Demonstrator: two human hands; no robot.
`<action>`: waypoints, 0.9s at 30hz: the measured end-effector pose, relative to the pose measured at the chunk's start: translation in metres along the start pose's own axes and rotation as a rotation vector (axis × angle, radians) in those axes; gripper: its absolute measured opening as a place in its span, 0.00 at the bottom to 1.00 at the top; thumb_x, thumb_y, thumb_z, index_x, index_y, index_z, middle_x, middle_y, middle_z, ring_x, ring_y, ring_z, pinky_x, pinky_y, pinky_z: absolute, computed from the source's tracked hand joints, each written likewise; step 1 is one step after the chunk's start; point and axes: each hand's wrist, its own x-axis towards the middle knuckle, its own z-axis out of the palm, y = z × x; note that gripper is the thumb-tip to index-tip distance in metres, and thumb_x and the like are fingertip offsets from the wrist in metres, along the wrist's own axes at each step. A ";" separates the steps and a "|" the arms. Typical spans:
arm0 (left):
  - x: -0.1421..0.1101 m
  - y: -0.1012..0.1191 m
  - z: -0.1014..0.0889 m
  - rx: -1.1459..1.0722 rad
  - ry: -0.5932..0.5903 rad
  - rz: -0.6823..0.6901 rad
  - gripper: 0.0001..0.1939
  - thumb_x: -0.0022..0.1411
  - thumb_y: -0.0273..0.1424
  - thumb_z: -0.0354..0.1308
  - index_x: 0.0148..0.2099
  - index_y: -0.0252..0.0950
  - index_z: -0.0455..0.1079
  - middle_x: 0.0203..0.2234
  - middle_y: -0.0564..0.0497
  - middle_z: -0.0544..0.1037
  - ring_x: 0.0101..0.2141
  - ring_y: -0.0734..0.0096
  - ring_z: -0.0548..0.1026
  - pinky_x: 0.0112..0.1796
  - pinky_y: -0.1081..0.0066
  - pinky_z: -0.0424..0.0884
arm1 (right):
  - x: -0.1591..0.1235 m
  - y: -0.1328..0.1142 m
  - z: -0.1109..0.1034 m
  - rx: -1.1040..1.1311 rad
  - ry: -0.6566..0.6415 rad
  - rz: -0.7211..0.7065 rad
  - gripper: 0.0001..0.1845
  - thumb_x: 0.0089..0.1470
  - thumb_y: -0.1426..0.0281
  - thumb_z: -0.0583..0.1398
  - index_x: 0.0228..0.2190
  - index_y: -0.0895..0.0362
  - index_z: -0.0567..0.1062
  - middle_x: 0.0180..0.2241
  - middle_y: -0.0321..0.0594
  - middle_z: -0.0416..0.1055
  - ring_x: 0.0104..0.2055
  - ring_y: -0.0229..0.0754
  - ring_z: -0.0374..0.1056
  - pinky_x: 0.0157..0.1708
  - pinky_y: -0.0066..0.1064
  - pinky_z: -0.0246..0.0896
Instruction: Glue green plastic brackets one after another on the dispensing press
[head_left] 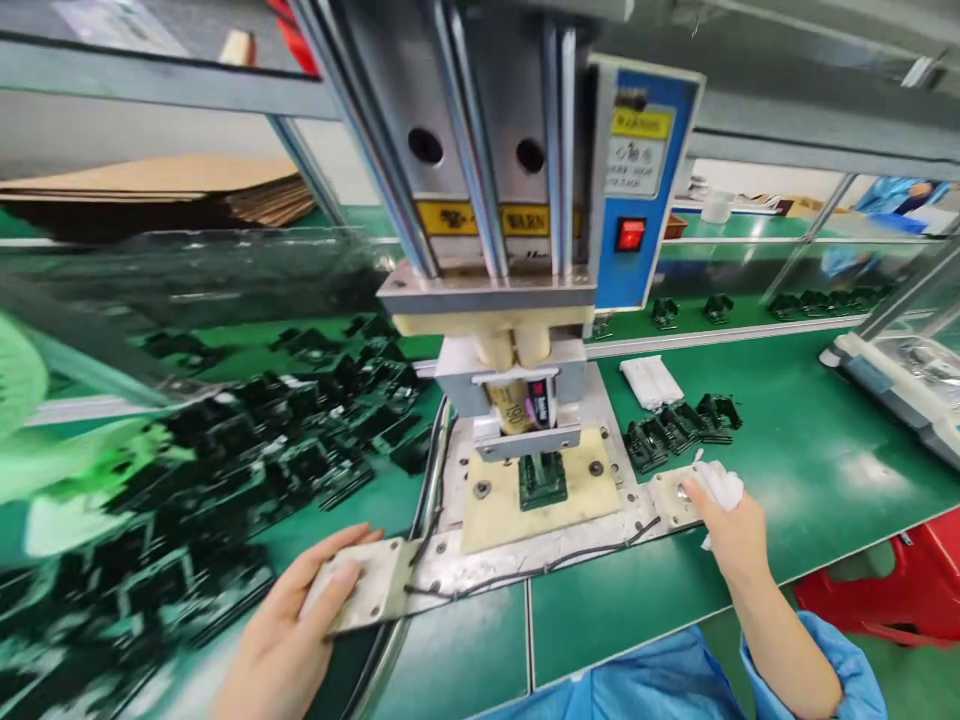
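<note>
My left hand [289,625] is wrapped round the left button block [379,590] of a bench press, its thumb lying over the top. At the other side, my right hand [739,535] has its thumb on the right button block [667,500] and holds a crumpled white cloth [724,487]. Between the hands, a dark plastic part [551,490] sits on the cream base pad [491,515]. Directly above it is the press head [457,375], its lower bar close to the part; I cannot tell if they touch.
Many dark plastic parts [300,460] cover the left bench, behind a blurred green fan [75,470]. Several more parts [679,430] and a white folded cloth [651,382] lie right of the press. A cable [480,582] crosses its base. A red stool [885,585] stands at lower right.
</note>
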 end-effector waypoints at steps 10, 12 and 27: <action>-0.010 0.001 0.007 -0.279 -0.022 -0.112 0.33 0.44 0.52 0.76 0.49 0.41 0.76 0.47 0.50 0.81 0.42 0.66 0.76 0.40 0.78 0.72 | 0.005 0.004 -0.009 -0.079 0.069 0.030 0.36 0.32 0.45 0.74 0.35 0.61 0.82 0.34 0.49 0.79 0.39 0.55 0.75 0.35 0.39 0.71; -0.012 0.002 0.007 -0.271 -0.023 -0.098 0.32 0.46 0.52 0.76 0.49 0.41 0.76 0.47 0.50 0.81 0.41 0.67 0.76 0.39 0.78 0.72 | 0.005 0.006 -0.010 -0.069 0.067 0.002 0.34 0.34 0.46 0.74 0.34 0.61 0.82 0.33 0.48 0.79 0.38 0.54 0.75 0.36 0.39 0.71; -0.018 0.009 0.010 -0.312 -0.017 -0.089 0.32 0.44 0.50 0.77 0.48 0.39 0.76 0.45 0.50 0.81 0.38 0.70 0.74 0.37 0.80 0.73 | 0.006 0.013 -0.012 -0.006 0.064 -0.082 0.29 0.38 0.51 0.76 0.33 0.61 0.82 0.32 0.46 0.78 0.38 0.51 0.75 0.39 0.40 0.72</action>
